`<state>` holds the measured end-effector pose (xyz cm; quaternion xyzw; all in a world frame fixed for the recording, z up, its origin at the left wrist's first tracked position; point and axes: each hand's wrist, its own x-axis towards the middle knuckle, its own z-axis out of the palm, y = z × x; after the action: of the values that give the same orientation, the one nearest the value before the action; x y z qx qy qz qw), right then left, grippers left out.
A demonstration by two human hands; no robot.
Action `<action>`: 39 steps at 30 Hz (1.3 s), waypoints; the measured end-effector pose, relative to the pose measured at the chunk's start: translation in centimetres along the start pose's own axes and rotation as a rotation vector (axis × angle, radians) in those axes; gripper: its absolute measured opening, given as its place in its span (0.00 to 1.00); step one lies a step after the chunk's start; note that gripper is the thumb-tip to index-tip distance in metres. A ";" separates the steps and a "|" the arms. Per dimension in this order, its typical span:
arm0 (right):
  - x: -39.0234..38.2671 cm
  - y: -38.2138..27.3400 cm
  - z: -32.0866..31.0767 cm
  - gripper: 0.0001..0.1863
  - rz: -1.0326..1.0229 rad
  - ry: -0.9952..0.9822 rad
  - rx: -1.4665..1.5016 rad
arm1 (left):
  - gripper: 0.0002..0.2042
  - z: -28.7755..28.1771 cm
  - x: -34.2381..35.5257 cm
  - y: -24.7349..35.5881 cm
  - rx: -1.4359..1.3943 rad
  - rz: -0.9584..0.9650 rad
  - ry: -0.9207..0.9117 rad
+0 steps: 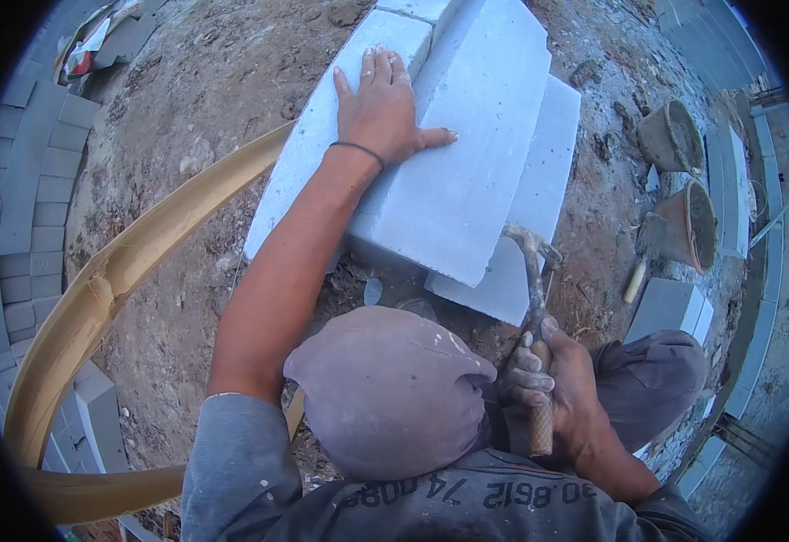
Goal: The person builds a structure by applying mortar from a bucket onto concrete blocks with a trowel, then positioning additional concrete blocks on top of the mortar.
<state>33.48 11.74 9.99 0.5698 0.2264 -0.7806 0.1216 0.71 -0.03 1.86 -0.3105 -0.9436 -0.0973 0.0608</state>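
Observation:
Pale aerated concrete blocks lie stacked on the dirt in front of me. My left hand (383, 122) rests flat on top, fingers spread, across the seam between a long block (299, 176) on the left and a large block (480, 144) tilted beside it. Another pale block (552, 154) sticks out from under the large one on the right. In my right hand (561, 384), a mason's hammer (535, 289) is gripped by its handle, head up, close to the stack's near right corner. Both of my trousered knees are bent beside the blocks.
A long yellowish strip (155, 212), bent by the lens, crosses the ground on the left. Stacked grey blocks (51, 190) line the far left. On the right are two mortar-stained buckets (656, 140), a light tool handle (634, 280) and more blocks (661, 307).

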 end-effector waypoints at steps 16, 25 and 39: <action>1.8 -3.0 -1.9 0.19 -0.027 0.043 0.183 | 0.48 -1.0 -3.0 3.2 -0.156 -0.158 0.107; -1.3 -8.7 4.1 0.18 -0.402 0.071 -0.336 | 0.37 -6.0 -9.7 -3.9 -0.186 -0.231 0.269; 7.0 -10.8 15.0 0.19 -0.671 -0.179 -0.770 | 0.22 -6.0 -14.1 -11.3 -0.468 -0.475 -0.049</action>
<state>13.92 14.22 9.42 0.3109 0.6561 -0.6824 0.0844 5.59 -18.33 3.64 -0.0899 -0.9428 -0.3154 -0.0593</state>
